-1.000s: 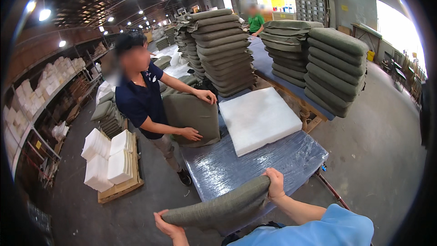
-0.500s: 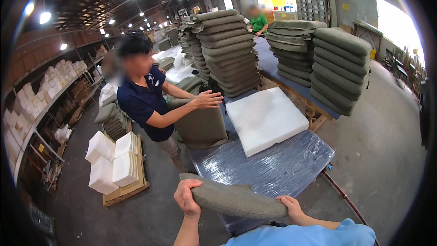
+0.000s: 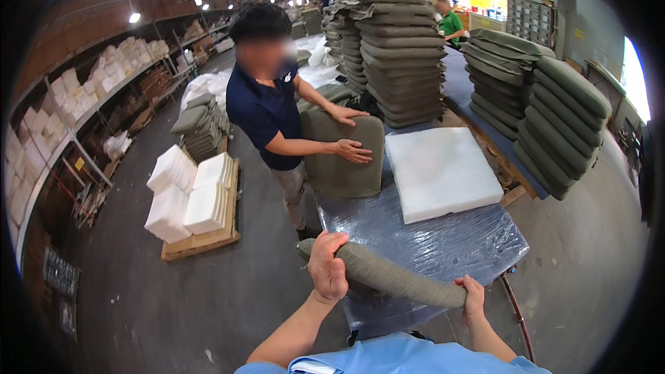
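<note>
A grey-green fabric-covered cushion (image 3: 398,275) is held between my two hands, seen mostly edge-on, over the near end of the plastic-wrapped table (image 3: 443,242). My left hand (image 3: 328,268) grips its left end, fingers wrapped over the edge. At the opposite end my right hand (image 3: 472,298) is closed on the corner. Beyond it, a white foam block (image 3: 443,173) lies flat on the table. Across to the left, a co-worker in a dark blue shirt (image 3: 260,107) rests both hands on another upright grey-green cushion (image 3: 344,173).
Tall stacks of grey-green cushions (image 3: 402,62) stand at the back, with more stacks (image 3: 564,125) on the right-hand table. A pallet (image 3: 201,244) of white foam pieces sits on the floor at left, near long shelves (image 3: 104,114). Another person in green (image 3: 450,24) is farther back.
The view has swung left. The cushion in my hands has tipped more edge-on, its right end lower. The co-worker's hands have come down onto the upright cushion.
</note>
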Demonstrator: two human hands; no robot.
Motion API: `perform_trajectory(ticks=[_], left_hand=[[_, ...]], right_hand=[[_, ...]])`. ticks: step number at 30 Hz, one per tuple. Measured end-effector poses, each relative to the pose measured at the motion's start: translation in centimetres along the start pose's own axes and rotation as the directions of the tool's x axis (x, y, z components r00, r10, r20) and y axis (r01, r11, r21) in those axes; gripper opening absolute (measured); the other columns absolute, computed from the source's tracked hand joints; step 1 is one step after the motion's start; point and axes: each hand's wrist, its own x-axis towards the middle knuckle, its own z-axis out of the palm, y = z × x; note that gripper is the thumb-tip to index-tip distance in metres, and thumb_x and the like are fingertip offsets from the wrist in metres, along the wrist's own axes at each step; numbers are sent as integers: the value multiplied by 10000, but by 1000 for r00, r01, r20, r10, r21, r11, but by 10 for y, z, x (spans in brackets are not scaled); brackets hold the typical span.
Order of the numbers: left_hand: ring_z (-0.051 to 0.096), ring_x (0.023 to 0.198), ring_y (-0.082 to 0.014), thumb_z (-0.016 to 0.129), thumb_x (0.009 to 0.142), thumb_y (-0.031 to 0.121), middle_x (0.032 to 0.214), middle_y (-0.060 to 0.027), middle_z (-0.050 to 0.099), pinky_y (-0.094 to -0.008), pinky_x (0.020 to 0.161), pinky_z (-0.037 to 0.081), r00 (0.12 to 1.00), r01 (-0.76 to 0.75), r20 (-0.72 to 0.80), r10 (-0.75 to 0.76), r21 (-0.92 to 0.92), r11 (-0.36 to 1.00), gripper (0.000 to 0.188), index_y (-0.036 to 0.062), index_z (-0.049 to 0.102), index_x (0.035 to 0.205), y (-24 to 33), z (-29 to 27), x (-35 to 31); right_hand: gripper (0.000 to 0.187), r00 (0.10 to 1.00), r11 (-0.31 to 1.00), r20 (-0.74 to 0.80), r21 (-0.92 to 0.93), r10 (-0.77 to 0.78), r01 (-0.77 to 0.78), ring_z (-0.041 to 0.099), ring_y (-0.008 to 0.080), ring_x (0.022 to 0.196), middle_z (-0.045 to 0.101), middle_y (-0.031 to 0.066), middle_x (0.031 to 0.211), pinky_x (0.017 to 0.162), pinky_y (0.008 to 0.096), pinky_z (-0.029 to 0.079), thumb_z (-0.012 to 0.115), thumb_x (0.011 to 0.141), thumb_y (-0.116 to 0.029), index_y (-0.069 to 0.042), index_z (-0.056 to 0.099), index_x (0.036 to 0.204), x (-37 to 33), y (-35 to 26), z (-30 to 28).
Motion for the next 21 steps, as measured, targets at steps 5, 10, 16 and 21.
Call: perform_trajectory(ticks=[5, 10, 16, 21], left_hand=[[613, 1314, -402, 587, 1016, 684, 1401, -191, 646, -627, 1246, 287, 997, 53, 52, -60, 121, 991, 791, 26, 579, 1454, -15, -13, -31], [490, 1463, -390, 583, 969, 786, 1500, -151, 568, -654, 1280, 155, 984, 171, 31, -177, 139, 975, 914, 67, 503, 1526, -6, -9, -52], [252, 1618, -426, 584, 991, 755, 1679, -205, 378, -627, 1315, 76, 978, 206, 22, -208, 78, 975, 942, 46, 434, 1593, 16, 2, -62], [27, 1680, -402, 516, 1039, 727, 1803, -224, 94, -573, 1337, 71, 922, 371, -57, -383, -158, 915, 1020, 21, 216, 1712, 64, 17, -74]], right_hand=[[384, 999, 989, 30, -140, -45, 49, 690, 181, 931, 766, 104, 993, 881, 329, 520, 636, 1083, -321, 35, 770, 1031, 23, -16, -4], [387, 995, 983, 94, -182, -16, 33, 680, 166, 940, 763, 91, 1000, 892, 324, 510, 627, 1092, -320, 36, 774, 1048, 29, -19, -13], [422, 976, 963, 200, -269, 81, -24, 664, 174, 989, 753, 85, 1046, 940, 332, 499, 589, 1107, -347, 31, 776, 1099, 17, -15, -33], [555, 815, 869, 443, -474, 375, -142, 601, 234, 1317, 692, 117, 1378, 1167, 384, 423, 551, 1125, -428, 22, 659, 1432, -9, -29, -32]])
